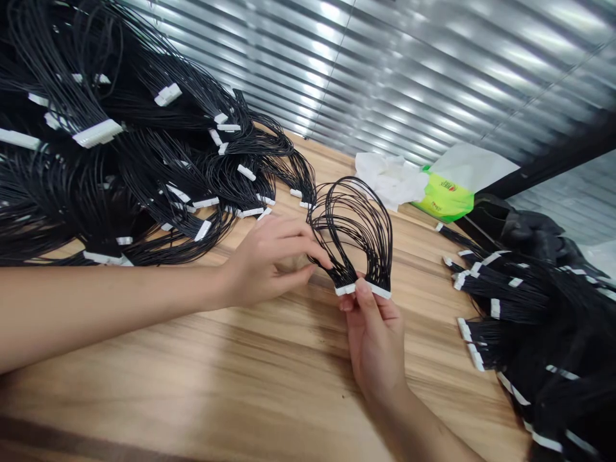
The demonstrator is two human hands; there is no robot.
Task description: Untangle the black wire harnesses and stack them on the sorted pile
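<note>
A looped bundle of thin black wires [385,237] with white connectors [378,290] at its lower end is above the wooden table. My right hand [378,333] pinches the connectors between thumb and fingers, and the wires arch up and away from it. My left hand [274,260] is at the left side of the same bundle, thumb and index finger brought together around some of its black wires near the connector. The fingertips partly hide those wires.
A big heap of black wire harnesses [158,147] with white connectors covers the back left. More harnesses [520,308] lie at the right. White tissue [389,179] and a green packet [445,196] sit at the table's [202,385] back edge, before a corrugated metal wall [409,70].
</note>
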